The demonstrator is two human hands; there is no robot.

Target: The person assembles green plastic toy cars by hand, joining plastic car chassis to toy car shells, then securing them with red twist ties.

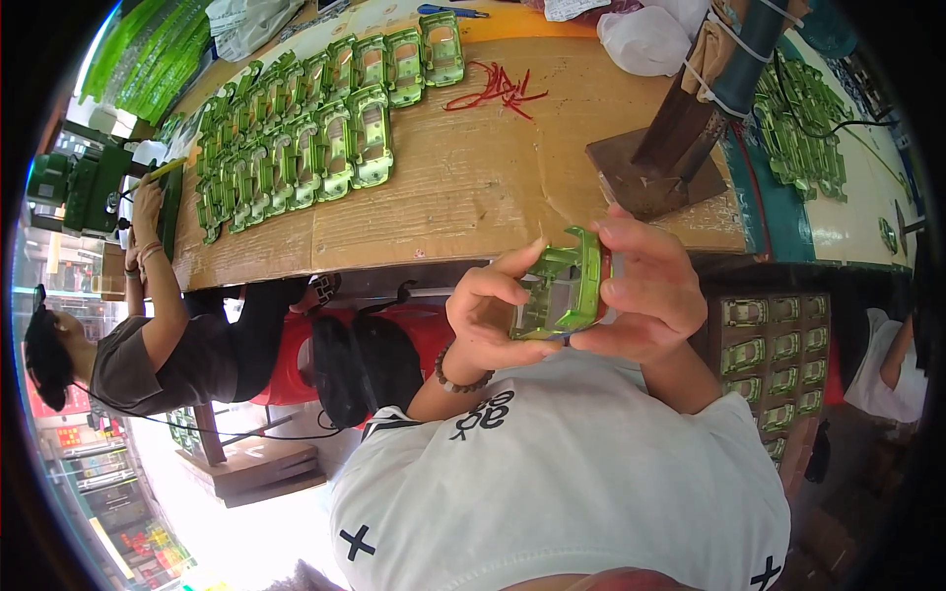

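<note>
In front of my chest I hold a shiny green plastic shell [564, 289], shaped like a toy car body with an opening in its middle. My left hand [485, 313] grips its left end between thumb and fingers, a beaded bracelet on that wrist. My right hand [650, 291] is closed around its right end, where a bit of red shows beside the fingers. The shell is tilted, and fingers hide part of it. Beyond my hands, similar green shells [372, 138] stand in close rows on the cardboard-covered table [463, 187].
Red strips [501, 91] lie on the table. A post with a brown base plate [658, 175] stands right of them. A white plastic bag [650, 39] is behind. More shells fill a tray [774, 345] at my right. A person [148, 345] works at a green machine [84, 182] to the left.
</note>
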